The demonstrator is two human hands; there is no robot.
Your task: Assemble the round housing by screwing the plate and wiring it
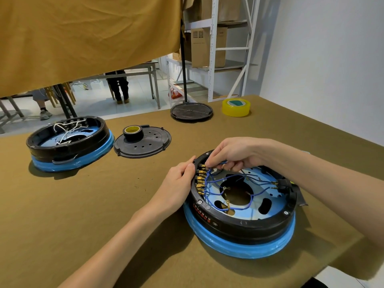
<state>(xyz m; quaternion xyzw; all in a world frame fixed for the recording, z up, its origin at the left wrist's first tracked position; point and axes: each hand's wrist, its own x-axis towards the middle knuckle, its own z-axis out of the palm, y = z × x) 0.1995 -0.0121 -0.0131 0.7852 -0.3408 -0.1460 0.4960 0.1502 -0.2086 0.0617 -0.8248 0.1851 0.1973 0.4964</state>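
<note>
A round housing (241,206), black-walled with a blue band at its base, is seen lying flat on a counter (104,204) covered in olive cloth, at the near right of the view. Inside it, a pale blue plate (268,210) with cut-outs is seated, and thin blue wires (216,181) are looped across it toward a row of brass terminals (201,180) along the left inner wall.

The left hand (178,183) is laid against the housing's left outer rim, fingers loosely curled around the edge so that it is steadied. The right hand (232,154) is reached over the far rim, and a blue wire end is pinched between its thumb and fingers close to the top terminal.

The housing is judged rigid and fairly heavy, best held by its thick outer wall. The wires are judged limp and light, best taken just behind their metal ends; the terminals look small and easily bent.

Farther left, a second housing (68,142) with white wires, a black cover (145,145) carrying a roll of black tape (133,133), another black disc (191,111), and yellow tape (236,107) are also laid out.
</note>
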